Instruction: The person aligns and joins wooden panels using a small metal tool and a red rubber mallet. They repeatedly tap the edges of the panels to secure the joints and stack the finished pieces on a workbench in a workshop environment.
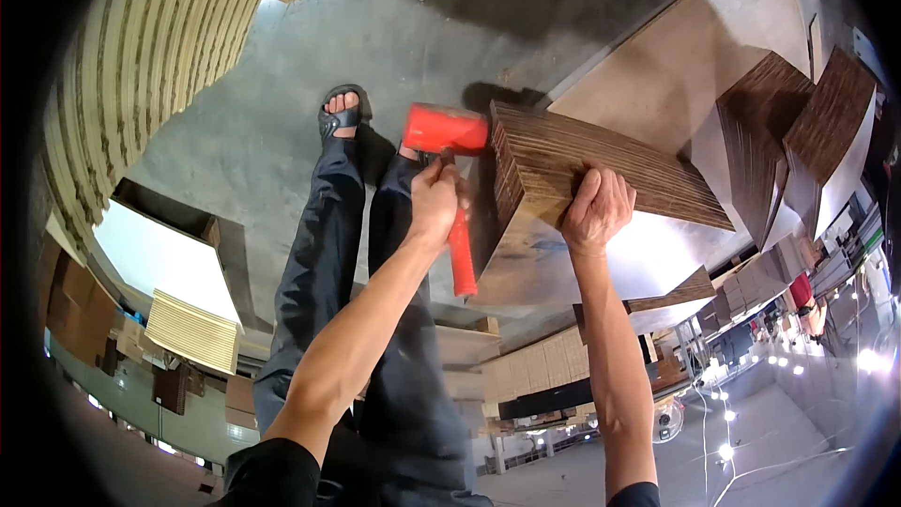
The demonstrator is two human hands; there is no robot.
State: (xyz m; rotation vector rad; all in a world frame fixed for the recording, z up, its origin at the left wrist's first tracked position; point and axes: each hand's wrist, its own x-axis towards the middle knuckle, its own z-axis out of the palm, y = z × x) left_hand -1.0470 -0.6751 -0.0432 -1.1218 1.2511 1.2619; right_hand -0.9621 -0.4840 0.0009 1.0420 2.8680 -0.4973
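My left hand (435,204) is closed around the handle of a red mallet (447,129), just below its head. The lower handle sticks out beneath the fist, toward me. One face of the mallet head is right by the end of a stack of thin brown boards (615,155); whether they touch, I cannot tell. My right hand (601,209) rests on that stack with its fingers curled at the upper edge, the fingertips partly hidden. Dark layered edges show along the stack's top and end, and its near side is smooth and shiny.
At the upper left stands a tall pile of pale ribbed boards (160,38). More brown board stacks (765,113) stand to the right, beside a large tan panel (685,66). A white-topped pile (164,244) lies at left. My sandalled foot (340,113) is on the grey floor (375,28).
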